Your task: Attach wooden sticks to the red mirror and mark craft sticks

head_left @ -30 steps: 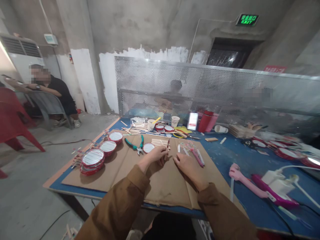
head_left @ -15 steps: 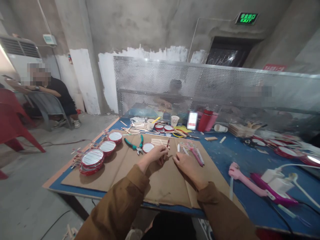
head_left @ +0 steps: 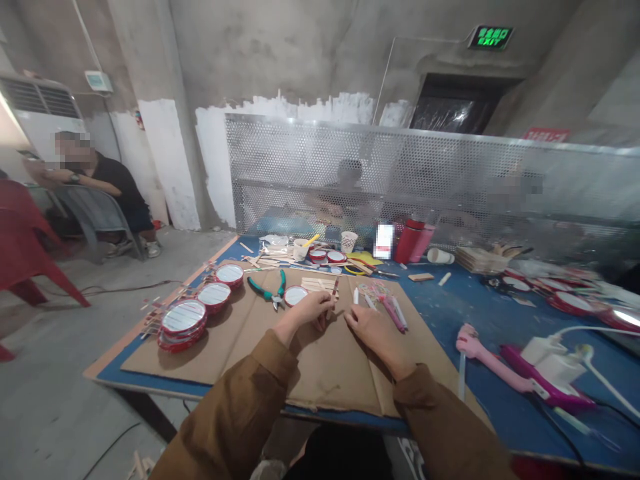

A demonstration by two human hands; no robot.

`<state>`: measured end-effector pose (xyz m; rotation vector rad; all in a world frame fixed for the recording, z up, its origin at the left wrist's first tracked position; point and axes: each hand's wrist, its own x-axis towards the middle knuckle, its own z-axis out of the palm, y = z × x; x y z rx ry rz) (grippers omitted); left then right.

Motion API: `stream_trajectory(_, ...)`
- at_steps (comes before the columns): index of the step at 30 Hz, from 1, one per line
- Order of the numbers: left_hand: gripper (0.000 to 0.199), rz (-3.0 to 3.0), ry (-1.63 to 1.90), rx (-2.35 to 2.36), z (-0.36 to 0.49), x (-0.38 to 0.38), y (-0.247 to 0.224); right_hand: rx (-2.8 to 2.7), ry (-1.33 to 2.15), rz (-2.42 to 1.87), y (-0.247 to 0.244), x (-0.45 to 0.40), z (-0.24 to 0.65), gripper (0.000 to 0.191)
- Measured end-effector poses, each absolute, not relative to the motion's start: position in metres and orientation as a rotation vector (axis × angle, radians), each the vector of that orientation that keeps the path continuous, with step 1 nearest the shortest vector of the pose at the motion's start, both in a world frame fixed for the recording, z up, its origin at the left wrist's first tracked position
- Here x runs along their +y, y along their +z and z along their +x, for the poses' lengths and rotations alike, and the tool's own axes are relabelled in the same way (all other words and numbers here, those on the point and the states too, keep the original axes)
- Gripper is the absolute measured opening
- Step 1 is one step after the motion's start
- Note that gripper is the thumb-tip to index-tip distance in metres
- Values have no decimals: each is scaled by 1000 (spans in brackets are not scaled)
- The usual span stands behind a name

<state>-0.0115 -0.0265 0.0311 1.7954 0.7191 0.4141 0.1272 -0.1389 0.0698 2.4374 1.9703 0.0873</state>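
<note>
My left hand is closed around a thin wooden stick with a dark reddish-brown upper end, which points up from the fingers. My right hand rests just to its right with the fingers curled together, and what is in them, if anything, is hidden. Both hands are over a cardboard sheet. Behind the left hand lie pale wooden sticks and a round red-rimmed piece with a whitish top. Green-handled pliers lie open to the left. A pink pen-like item lies beyond my right hand.
Stacked red-rimmed discs stand along the left edge of the blue table. A pink glue gun and a purple power strip lie right. Paper cups, a red bottle and a perforated metal screen are behind.
My hands hold nearly the same pose, and the stick stays in the left one. The camera view has shifted slightly. The seated person at the far left has moved their head and arms a little.
</note>
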Motion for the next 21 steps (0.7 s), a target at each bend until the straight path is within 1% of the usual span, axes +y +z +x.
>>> stream_trajectory(5, 15, 1789, 413, 722, -11, -27, 33, 2006, 117, 2440, 65, -137, 130, 30)
stream_trajectory(12, 20, 1812, 377, 736, -12, -29, 37, 2025, 97, 2434, 67, -138, 130, 31)
stream_trajectory(15, 19, 1820, 385, 735, -12, -28, 37, 2030, 85, 2423, 69, -139, 129, 31)
stream_trajectory(21, 21, 1788, 412, 716, -12, -30, 38, 2032, 116, 2431, 61, -135, 133, 31)
